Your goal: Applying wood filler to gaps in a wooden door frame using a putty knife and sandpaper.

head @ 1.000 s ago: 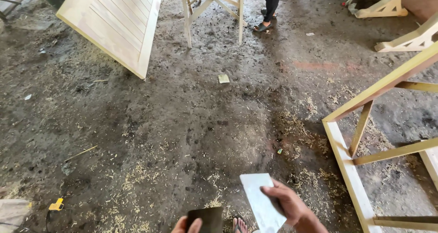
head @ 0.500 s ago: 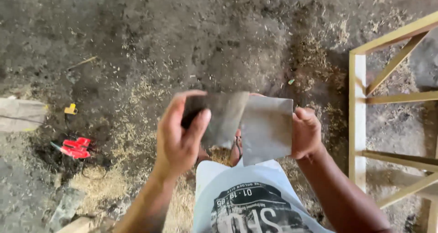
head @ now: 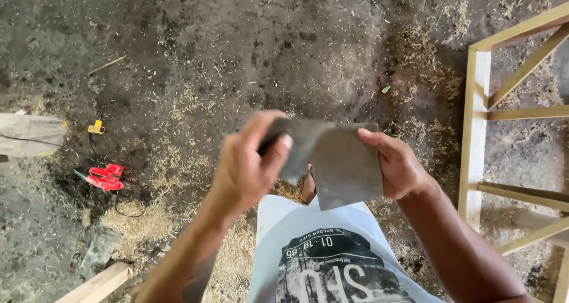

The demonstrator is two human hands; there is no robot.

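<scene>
A person stands on a sawdust-strewn workshop floor [head: 237, 36] holding a grey sheet of sandpaper [head: 341, 160] at waist height, between both hands; the left hand [head: 249, 163] is closed on the sheet's left edge, thumb on top and slightly blurred, while the right hand [head: 397, 166] pinches the right edge with fingers curled behind. The sheet lies just ahead of the body, its long axis running left to right across the view, bent or folded near the left grip — both hands touch it, neither nearer than the other. No packages or signs show; the only print is a dark graphic with pale lettering on the person's white shirt [head: 332, 255], directly below the sheet. A red tool [head: 104, 177] and a small yellow piece [head: 96, 127] lie on the ground well to the left; a pale wooden frame [head: 477, 131] stands at right.
</scene>
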